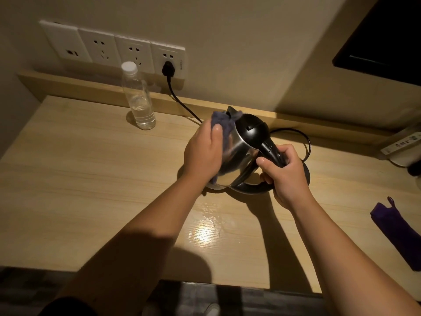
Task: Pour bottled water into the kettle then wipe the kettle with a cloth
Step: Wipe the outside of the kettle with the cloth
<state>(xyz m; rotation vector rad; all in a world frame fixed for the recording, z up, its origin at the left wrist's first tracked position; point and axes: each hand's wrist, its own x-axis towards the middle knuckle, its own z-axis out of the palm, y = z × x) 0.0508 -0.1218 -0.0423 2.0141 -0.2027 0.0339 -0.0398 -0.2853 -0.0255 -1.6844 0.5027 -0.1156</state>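
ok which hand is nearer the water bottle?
Left. The left hand presses the cloth on the kettle, right of the water bottle; the right hand grips the handle farther right.

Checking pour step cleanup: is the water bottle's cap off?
No, the white cap sits on the bottle, which stands upright on the table near the wall sockets.
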